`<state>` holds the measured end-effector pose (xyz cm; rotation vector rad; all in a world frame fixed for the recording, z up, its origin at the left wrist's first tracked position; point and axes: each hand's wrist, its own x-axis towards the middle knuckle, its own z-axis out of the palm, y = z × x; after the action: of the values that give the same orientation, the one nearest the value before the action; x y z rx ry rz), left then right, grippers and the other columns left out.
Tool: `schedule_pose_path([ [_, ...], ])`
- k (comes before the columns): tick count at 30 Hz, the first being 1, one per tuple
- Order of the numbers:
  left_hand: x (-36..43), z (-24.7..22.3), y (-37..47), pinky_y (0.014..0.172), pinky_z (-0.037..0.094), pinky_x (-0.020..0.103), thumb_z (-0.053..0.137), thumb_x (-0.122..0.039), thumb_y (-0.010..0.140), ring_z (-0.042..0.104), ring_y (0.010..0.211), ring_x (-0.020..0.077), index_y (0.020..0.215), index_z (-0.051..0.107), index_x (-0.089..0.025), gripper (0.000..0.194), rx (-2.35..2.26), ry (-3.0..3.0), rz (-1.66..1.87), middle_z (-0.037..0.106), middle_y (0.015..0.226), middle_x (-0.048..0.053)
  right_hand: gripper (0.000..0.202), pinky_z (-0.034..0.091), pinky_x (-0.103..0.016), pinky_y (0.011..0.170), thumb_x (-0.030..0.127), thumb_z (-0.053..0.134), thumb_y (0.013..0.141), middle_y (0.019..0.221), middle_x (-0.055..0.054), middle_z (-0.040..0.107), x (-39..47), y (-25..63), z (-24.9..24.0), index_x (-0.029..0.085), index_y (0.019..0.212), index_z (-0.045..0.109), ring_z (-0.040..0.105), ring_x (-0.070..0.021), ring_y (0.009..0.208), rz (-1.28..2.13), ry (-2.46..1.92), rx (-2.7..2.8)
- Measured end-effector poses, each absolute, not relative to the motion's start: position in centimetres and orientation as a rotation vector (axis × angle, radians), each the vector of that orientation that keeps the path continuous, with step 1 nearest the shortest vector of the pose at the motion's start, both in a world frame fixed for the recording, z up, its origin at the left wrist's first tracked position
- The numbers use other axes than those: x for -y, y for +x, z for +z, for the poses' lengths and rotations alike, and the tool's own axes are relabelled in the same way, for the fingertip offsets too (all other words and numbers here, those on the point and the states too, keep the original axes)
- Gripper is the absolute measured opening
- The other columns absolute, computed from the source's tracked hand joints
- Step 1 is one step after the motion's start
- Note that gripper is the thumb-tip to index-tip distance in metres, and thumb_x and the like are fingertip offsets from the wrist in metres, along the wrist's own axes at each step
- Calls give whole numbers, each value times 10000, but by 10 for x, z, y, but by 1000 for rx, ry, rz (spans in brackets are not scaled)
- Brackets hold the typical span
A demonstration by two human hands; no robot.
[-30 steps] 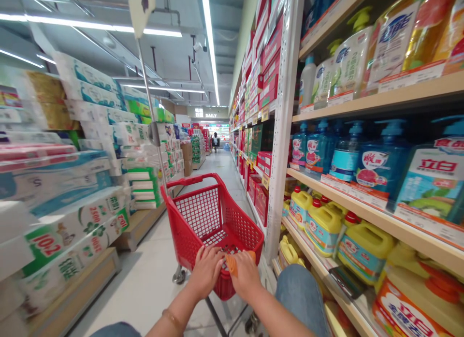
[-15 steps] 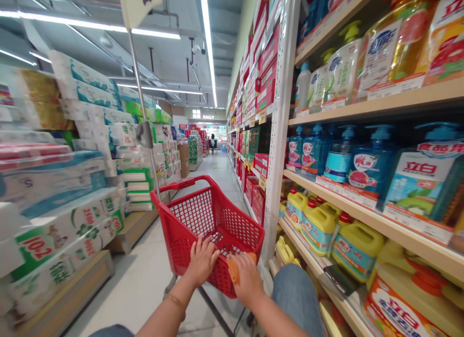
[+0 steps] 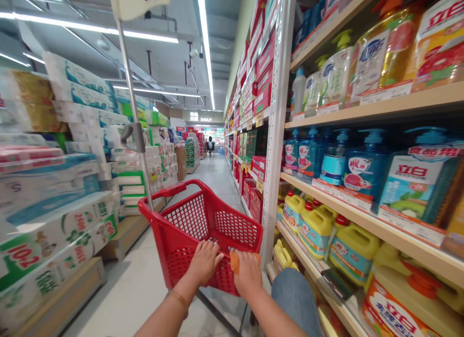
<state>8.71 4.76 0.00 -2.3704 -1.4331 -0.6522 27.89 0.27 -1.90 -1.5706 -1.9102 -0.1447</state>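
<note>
A red plastic shopping cart [image 3: 232, 221] stands before me, its basket showing no goods. My left hand [image 3: 206, 260] curls its fingers over the near rim, thumb pointing right. An orange cloth [image 3: 235, 265] is bunched in my right hand [image 3: 248, 274], which closes over the same rim at the near right corner; the cloth lies between palm and rim. A metal pole [image 3: 132, 100] with a grey clip rises at the cart's far left corner and bears a cream flag [image 3: 139, 3].
Close on the right, a shelf [image 3: 366, 107] carries pump bottles [image 3: 362, 168] and yellow jugs [image 3: 353, 252]. Packs of tissue paper [image 3: 54, 230] are stacked along the left on low platforms. A tiled aisle [image 3: 215, 175] runs ahead, with a distant person [image 3: 210, 144] at its far end.
The cart and its pole have shifted slightly left in view. My left hand's spread fingers have drawn closer together over the rim. The right hand keeps hold of the orange cloth.
</note>
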Motion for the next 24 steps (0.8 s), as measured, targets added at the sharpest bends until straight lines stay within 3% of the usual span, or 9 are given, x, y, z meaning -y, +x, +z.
schedule_pose_path([
  [5, -58, 9, 54, 1073, 267, 464, 354, -453, 956, 478, 1184, 271, 985, 628, -203, 372, 1525, -2193, -652, 632, 1092, 104, 196, 343, -333, 872, 140, 474, 813, 914, -83, 659, -8, 301, -8, 166, 916, 639, 571, -237, 915, -115, -1629, 1969],
  [10, -52, 10, 76, 1053, 280, 485, 333, -479, 953, 539, 986, 255, 920, 622, -171, 423, 1665, -2109, -575, 632, 941, 101, 269, 340, -368, 892, 134, 518, 781, 985, -128, 666, -15, 274, 5, 133, 1024, 632, 576, -269, 964, -121, -1791, 1877],
  [13, -46, 12, 79, 1048, 279, 486, 337, -485, 952, 539, 974, 251, 928, 619, -172, 422, 1648, -2130, -566, 629, 933, 98, 298, 347, -375, 884, 156, 552, 776, 1013, -142, 663, -19, 257, 9, 125, 1065, 618, 580, -276, 971, -156, -1768, 1908],
  [18, -50, 22, 34, 1037, 291, 469, 362, -509, 938, 537, 967, 250, 934, 621, -177, 421, 1596, -2064, -596, 629, 935, 93, 172, 368, -346, 807, 162, 507, 823, 928, -114, 680, -31, 282, 7, 162, 938, 634, 608, -246, 890, -129, -1813, 1928],
  [24, -51, 24, 37, 1041, 265, 481, 324, -514, 946, 533, 947, 261, 895, 627, -157, 471, 1689, -1897, -538, 631, 902, 102, 259, 368, -374, 877, 133, 484, 796, 973, -98, 668, -41, 280, -3, 166, 1011, 625, 581, -250, 944, -153, -1740, 1826],
])
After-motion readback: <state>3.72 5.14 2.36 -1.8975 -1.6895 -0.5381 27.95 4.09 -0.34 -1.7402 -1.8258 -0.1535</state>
